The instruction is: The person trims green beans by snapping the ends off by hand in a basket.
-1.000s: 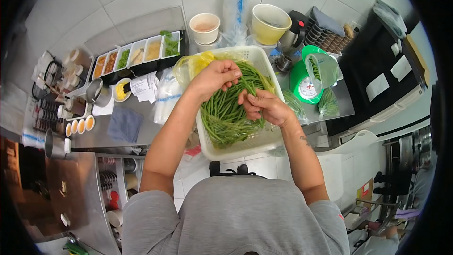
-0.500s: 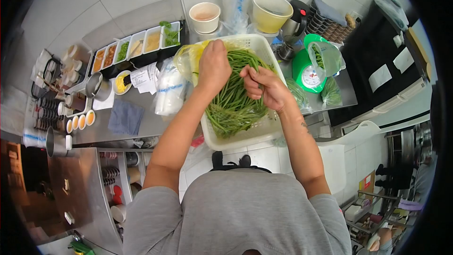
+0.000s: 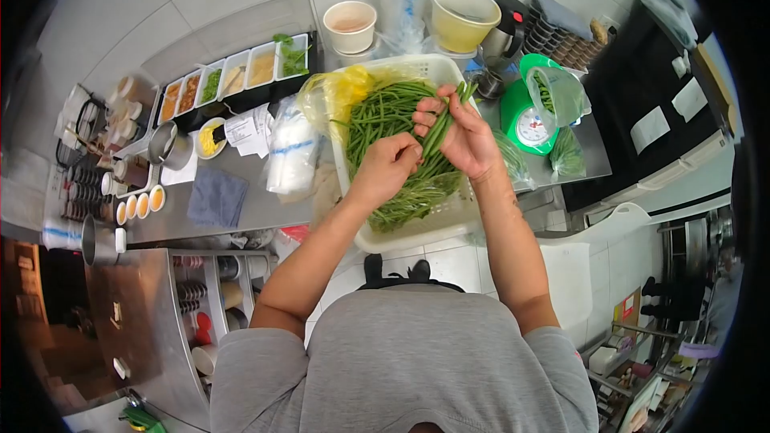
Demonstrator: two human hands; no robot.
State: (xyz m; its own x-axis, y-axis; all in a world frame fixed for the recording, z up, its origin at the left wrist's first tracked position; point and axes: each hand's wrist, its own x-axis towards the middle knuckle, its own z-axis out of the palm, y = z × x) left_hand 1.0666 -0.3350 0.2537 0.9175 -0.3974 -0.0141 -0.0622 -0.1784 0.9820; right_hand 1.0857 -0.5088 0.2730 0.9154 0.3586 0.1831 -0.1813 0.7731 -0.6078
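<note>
Long green beans [image 3: 385, 116] lie heaped in a white basket [image 3: 365, 239], with clear plastic over their lower part and a yellow plastic bag [image 3: 341, 96] at the basket's upper left. My right hand [image 3: 465, 132] holds a small bunch of beans upright, fingers curled round them with the palm facing up. My left hand [image 3: 391, 167] is just to its left, over the heap, with the fingers pinched together near the lower ends of the bunch. Whatever is between those fingertips is too small to make out.
A green scale [image 3: 533, 124] with a clear container stands right of the basket, beside bagged beans [image 3: 568, 152]. Two tubs [image 3: 350, 28] and a kettle [image 3: 505, 28] are behind. At left are food trays [image 3: 261, 68], plastic bags [image 3: 290, 148] and a blue cloth [image 3: 217, 196].
My left hand has come down from the yellow bag to beside my right hand. My right hand has turned its palm upward and moved slightly right with the bunch.
</note>
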